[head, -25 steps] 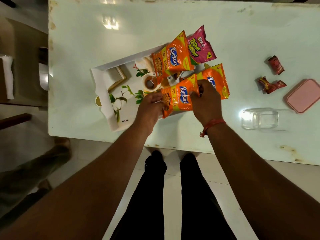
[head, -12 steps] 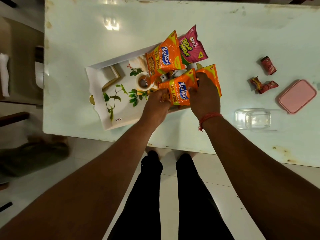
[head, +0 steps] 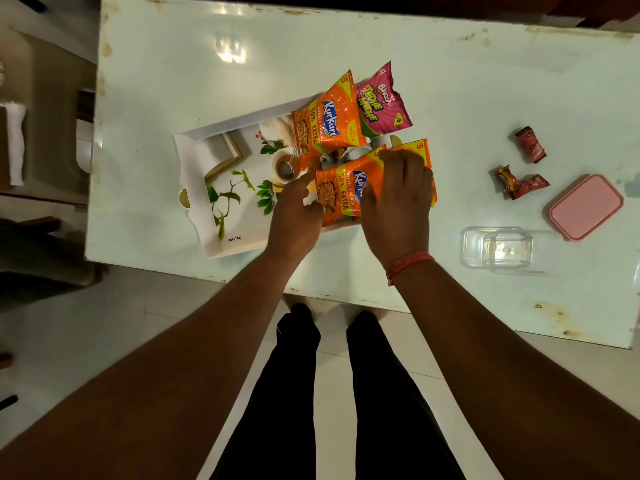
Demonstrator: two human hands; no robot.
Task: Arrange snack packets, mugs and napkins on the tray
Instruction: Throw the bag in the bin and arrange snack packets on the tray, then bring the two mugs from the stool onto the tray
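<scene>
Your left hand (head: pixel 294 216) and right hand (head: pixel 398 202) — fingers clamped on the front orange packet (head: pixel 341 194) — hold it at the tray's (head: pixel 194 157) right end; a pink packet (head: pixel 379 102) lies behind.

The right hand (head: pixel 398 199) hides most of a third orange packet (head: pixel 417 148) beneath it.

A pale, glossy table (head: pixel 346 46) with rust-stained edges carries everything. A white tray (head: pixel 194 161) with a leaf print lies on it. Well to the right of the tray lie two crumpled red wrappers (head: pixel 519 181), one beyond the other. Farther right of the tray rests a pink lid (head: pixel 585 206), and nearer the front edge a clear container (head: pixel 497 249).
</scene>
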